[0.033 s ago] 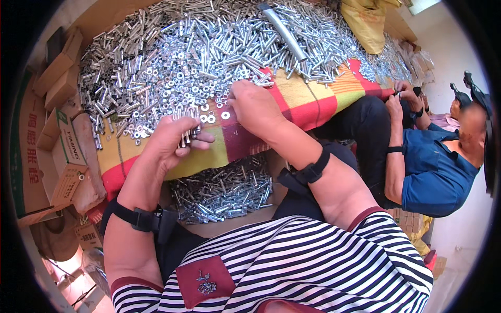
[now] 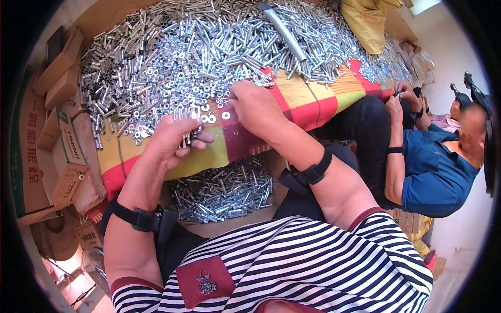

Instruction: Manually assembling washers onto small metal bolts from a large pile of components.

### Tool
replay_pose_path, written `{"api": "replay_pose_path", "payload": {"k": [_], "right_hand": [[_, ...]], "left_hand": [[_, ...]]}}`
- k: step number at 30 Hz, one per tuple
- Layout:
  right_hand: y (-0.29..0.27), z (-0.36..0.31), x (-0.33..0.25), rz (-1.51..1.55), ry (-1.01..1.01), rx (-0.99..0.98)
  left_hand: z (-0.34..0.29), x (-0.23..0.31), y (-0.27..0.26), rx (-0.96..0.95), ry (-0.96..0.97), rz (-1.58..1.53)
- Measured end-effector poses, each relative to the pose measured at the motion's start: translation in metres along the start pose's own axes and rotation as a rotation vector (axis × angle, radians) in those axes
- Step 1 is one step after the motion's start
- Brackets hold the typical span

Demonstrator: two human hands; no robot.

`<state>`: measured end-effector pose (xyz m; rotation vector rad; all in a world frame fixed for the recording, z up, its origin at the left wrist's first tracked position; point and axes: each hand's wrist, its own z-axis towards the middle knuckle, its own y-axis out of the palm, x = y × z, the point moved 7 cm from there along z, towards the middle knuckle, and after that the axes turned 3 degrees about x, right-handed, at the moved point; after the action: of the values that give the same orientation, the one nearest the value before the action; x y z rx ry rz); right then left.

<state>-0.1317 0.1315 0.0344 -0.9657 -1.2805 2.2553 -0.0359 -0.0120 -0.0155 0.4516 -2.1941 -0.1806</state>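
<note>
My left hand is closed around a small bunch of metal bolts, their shafts standing up beside the thumb and their lower ends showing between the fingers. My right hand rests at the near edge of the pile, its fingers bent together and turned down next to loose nuts and washers. What its fingertips hold, if anything, is hidden behind the hand. Between the hands, a flat washer and a few others lie on the checked blanket.
A wide heap of bolts and sleeves covers the far table, with a metal tube on it. Below the blanket's edge stands a box of assembled bolts. Cardboard boxes stand left; a co-worker in blue sits right.
</note>
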Motion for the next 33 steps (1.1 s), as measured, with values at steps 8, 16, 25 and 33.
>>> {"api": "replay_pose_path", "payload": {"k": [8,16,25,33], "right_hand": [[0.01,-0.011,-0.018,0.015,-0.005,-0.182],[0.011,-0.006,0.0,0.751,0.224,-0.201],[0.036,-0.01,-0.009,1.296,0.519,-0.358],[0.046,0.004,-0.007,1.229,0.542,-0.354]], "left_hand": [[0.005,0.007,-0.001,0.114,0.285,0.218],[0.007,0.012,0.0,0.17,0.406,0.36],[-0.001,0.02,-0.002,0.045,0.589,0.406],[-0.007,0.027,-0.013,0.095,0.54,0.277]]}}
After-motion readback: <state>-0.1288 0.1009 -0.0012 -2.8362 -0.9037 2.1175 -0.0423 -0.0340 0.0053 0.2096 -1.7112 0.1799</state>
